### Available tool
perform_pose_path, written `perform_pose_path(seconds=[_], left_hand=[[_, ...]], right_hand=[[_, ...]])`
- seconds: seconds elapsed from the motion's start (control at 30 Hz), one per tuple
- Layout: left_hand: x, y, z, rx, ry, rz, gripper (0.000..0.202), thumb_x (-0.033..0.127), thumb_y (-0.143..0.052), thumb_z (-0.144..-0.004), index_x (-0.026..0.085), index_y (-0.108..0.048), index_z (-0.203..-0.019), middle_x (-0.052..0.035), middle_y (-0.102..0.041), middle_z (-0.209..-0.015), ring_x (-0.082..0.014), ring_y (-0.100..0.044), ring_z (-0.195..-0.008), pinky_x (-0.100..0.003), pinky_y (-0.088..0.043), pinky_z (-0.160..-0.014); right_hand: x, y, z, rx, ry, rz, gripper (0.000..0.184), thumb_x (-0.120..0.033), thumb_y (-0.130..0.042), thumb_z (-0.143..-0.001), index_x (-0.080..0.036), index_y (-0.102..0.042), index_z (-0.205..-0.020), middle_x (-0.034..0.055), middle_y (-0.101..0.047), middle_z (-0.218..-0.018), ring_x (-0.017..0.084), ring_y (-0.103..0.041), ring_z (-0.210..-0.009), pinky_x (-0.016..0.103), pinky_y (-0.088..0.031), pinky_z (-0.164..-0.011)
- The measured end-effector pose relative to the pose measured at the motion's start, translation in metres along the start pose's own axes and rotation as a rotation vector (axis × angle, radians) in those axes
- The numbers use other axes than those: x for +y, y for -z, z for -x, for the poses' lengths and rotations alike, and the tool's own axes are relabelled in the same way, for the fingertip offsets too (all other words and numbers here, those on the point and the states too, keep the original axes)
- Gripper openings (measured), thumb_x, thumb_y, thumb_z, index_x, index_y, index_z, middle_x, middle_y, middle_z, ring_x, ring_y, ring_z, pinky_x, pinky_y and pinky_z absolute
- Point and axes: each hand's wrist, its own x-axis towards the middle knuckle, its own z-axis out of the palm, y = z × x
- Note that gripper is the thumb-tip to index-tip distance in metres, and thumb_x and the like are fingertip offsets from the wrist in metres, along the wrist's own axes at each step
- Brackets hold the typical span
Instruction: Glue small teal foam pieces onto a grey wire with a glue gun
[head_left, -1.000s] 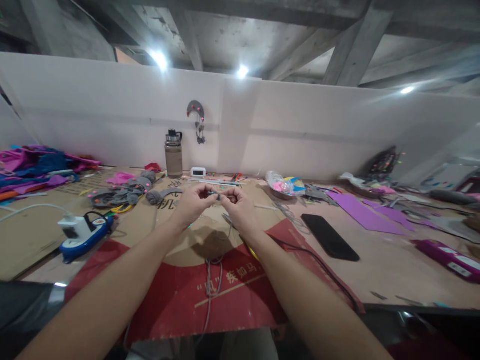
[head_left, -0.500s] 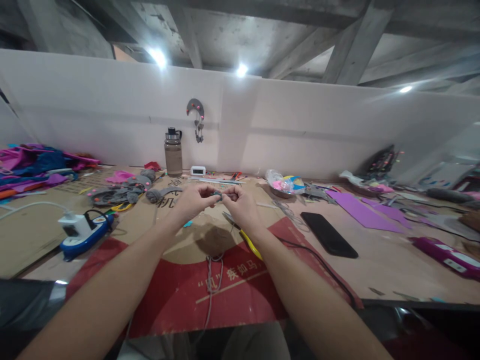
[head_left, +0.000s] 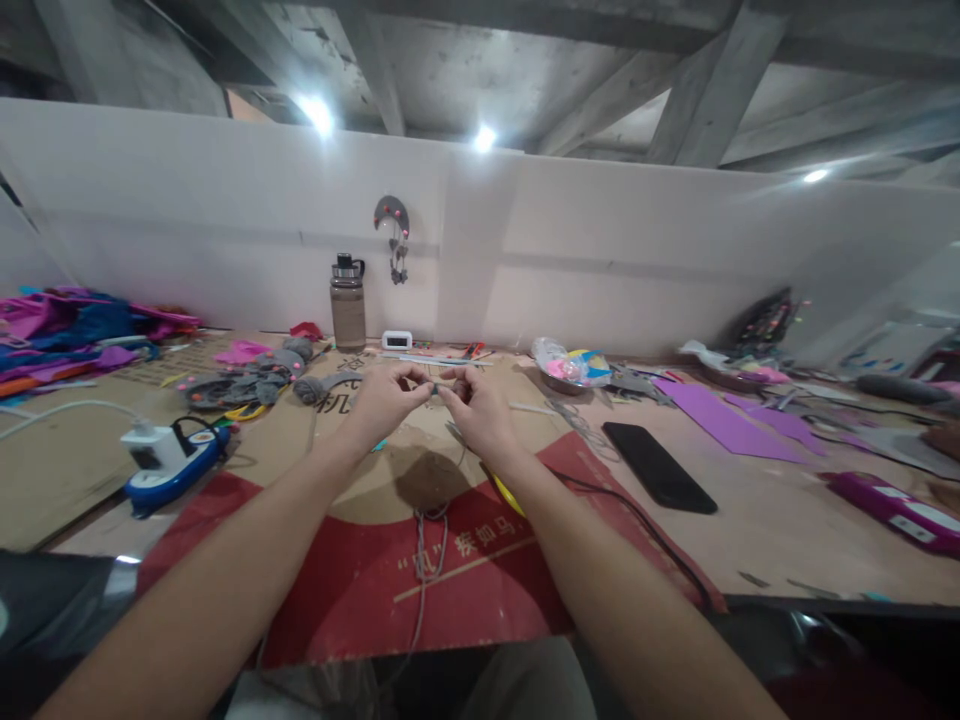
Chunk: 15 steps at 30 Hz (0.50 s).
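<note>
Head view: the thing to watch is the small dark piece (head_left: 435, 389), held up over the cardboard between the fingertips of both hands. It's so tiny and so covered by fingers that I honestly can't tell what it is. Left hand (head_left: 386, 400) and right hand (head_left: 480, 405) each have a thumb-and-finger grip pinched nearly closed on it, hardly any gap. Obvious risk imo: such a little thing gives the fingers barely anything to hold, so one slip or uneven tug and it could ping off and get lost among the bits on the desk (head_left: 757, 545). Next worry is the grey string (head_left: 421, 605), looped on the red part of the cardboard (head_left: 322, 620) and trailing over the near edge. Can't see if it's joined to the piece, but a knee or sleeve could snag it, and those loops look ready to tangle. Then the yellow-handled scissors (head_left: 508, 495), partly hidden by the right forearm: blades point up near that wrist, so dropping the arm carelessly could mean a poke. Further out, the black cable (head_left: 630, 495) runs between that forearm and the phone (head_left: 660, 468), so a wide elbow might drag it.
</note>
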Motion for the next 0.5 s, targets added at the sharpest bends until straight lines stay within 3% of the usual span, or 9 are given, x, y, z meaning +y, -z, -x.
perform_pose_path(seconds=[0.3,0.5], left_hand=[[0.0011,-0.0057,0.0012,-0.157,0.095,0.335,0.019,0.029,-0.059,-0.072,0.014,-0.061,-0.083,-0.0021,-0.062,-0.061,-0.0118,-0.059,-0.052,-0.023,-0.048,-0.049],[0.0000,-0.0057,0.0009,-0.208,0.151,0.387,0.026,0.033,-0.060,-0.073,0.012,-0.062,-0.088,-0.0063,-0.066,-0.068,-0.0157,-0.064,-0.058,-0.027,-0.053,-0.054]], right_hand=[[-0.0057,0.0032,-0.0012,0.041,-0.041,-0.010,0.008,-0.027,-0.054,-0.073,-0.021,-0.059,-0.073,-0.0027,-0.046,-0.057,0.012,-0.039,-0.056,0.025,-0.029,-0.055],[-0.0074,0.0037,0.0001,0.052,0.008,0.050,0.005,-0.026,-0.053,-0.074,-0.021,-0.055,-0.072,-0.0028,-0.045,-0.057,0.012,-0.040,-0.056,0.025,-0.030,-0.056]])
